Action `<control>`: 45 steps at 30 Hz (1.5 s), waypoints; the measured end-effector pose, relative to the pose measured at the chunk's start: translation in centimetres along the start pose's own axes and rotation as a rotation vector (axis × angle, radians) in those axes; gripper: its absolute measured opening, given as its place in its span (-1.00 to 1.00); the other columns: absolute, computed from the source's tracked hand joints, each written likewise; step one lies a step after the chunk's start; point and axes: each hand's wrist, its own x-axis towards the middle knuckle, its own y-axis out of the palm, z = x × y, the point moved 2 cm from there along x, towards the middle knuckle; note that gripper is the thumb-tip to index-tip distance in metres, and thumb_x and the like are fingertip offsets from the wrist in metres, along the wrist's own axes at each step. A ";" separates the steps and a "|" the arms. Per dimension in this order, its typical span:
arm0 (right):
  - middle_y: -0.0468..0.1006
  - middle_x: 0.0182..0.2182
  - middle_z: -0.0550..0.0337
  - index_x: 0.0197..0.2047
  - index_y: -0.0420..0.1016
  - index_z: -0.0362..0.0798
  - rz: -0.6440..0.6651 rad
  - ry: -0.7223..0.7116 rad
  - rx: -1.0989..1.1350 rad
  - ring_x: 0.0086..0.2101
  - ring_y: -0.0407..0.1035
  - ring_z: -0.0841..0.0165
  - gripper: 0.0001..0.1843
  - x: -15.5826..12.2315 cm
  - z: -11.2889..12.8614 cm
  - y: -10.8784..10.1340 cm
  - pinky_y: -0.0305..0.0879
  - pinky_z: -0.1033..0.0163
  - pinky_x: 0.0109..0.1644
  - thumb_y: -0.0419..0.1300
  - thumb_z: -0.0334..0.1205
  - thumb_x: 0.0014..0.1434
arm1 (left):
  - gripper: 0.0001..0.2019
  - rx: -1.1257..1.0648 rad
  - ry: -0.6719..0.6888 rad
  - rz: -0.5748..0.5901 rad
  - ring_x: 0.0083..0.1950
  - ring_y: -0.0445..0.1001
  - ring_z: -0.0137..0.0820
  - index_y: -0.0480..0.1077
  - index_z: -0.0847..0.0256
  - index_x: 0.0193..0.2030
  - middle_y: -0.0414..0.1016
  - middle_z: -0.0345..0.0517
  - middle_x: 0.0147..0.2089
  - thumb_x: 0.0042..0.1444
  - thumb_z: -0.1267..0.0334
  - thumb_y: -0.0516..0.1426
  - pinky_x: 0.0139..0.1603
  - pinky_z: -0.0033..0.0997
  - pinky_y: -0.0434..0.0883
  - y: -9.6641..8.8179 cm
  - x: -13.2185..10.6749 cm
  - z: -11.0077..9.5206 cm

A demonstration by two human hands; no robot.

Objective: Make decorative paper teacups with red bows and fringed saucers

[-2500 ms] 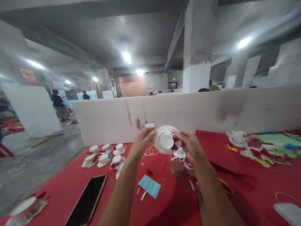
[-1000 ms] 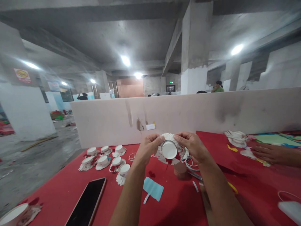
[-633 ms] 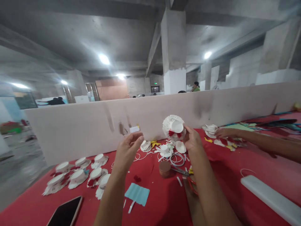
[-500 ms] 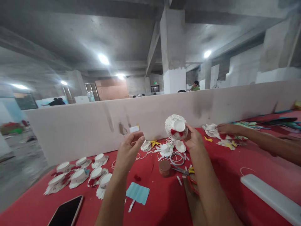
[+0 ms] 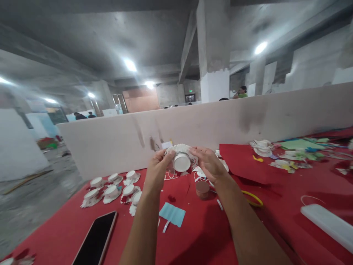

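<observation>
My left hand (image 5: pixel 159 167) and my right hand (image 5: pixel 209 163) grip a white paper cup with a frilled, cut rim (image 5: pixel 181 162) from either side, raised over the table. Its round base faces me. Each hand pinches the frill with thumb and fingers. Below it lie white loops of cord (image 5: pixel 171 175), partly covered by the cup. Close to my right wrist stands a brown round tub (image 5: pixel 202 189). A light blue crinkled paper piece (image 5: pixel 172 214) with a white strip lies between my forearms.
Several finished-looking frilled cups (image 5: pixel 110 193) stand at left, beside a phone (image 5: pixel 96 239). A pale partition (image 5: pixel 116 145) borders the table's back. To the right are a red sheet (image 5: pixel 242 163), a yellow loop (image 5: pixel 253 198), paper scraps (image 5: pixel 291 165) and a long white case (image 5: pixel 328 224).
The cup has moved left and down, and my left hand, empty before, now grips it too. The co-worker's hand has left the right side. A red sheet now shows there. The view has shifted.
</observation>
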 end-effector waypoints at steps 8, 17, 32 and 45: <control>0.50 -0.56 0.22 -0.43 0.52 -0.13 -0.016 0.071 -0.192 -0.55 0.31 0.45 -0.73 0.0 -0.2 -1.2 0.22 0.31 -0.43 0.35 -0.08 -0.10 | -0.70 0.027 -0.057 0.118 -0.59 0.27 -0.54 0.41 0.26 -0.37 0.32 -0.24 -0.58 -0.02 0.02 0.20 -0.59 -0.56 0.18 -0.4 -0.4 -0.4; 0.49 -0.59 0.23 -0.44 0.52 -0.14 0.016 0.086 -0.298 -0.59 0.30 0.46 -0.71 -0.6 0.0 -0.4 0.22 0.32 -0.48 0.33 -0.06 -0.08 | -0.71 0.103 -0.075 0.142 -0.66 0.14 -0.61 0.38 0.27 -0.37 0.27 -0.28 -0.59 -0.01 0.04 0.20 -0.68 -0.59 0.05 -0.3 -0.9 -1.3; 0.51 -0.53 0.17 -0.34 0.54 -0.13 -0.065 0.033 -0.272 -0.52 0.34 0.39 -0.67 -0.7 -0.4 0.3 0.27 0.31 -0.47 0.35 -0.04 -0.09 | -0.74 0.102 0.030 0.069 -0.58 0.20 -0.58 0.39 0.29 -0.38 0.28 -0.24 -0.56 -0.01 0.09 0.18 -0.57 -0.55 0.14 -1.5 -1.1 -1.6; 0.54 -0.47 0.16 -0.26 0.53 -0.11 0.042 0.066 -0.253 -0.46 0.39 0.36 -0.65 -0.5 -1.4 0.5 0.31 0.26 -0.37 0.32 -0.03 -0.05 | -0.74 0.135 -0.038 0.090 -0.58 0.20 -0.57 0.39 0.29 -0.44 0.30 -0.22 -0.58 -0.04 0.09 0.20 -0.59 -0.52 0.13 -1.5 -1.4 -2.4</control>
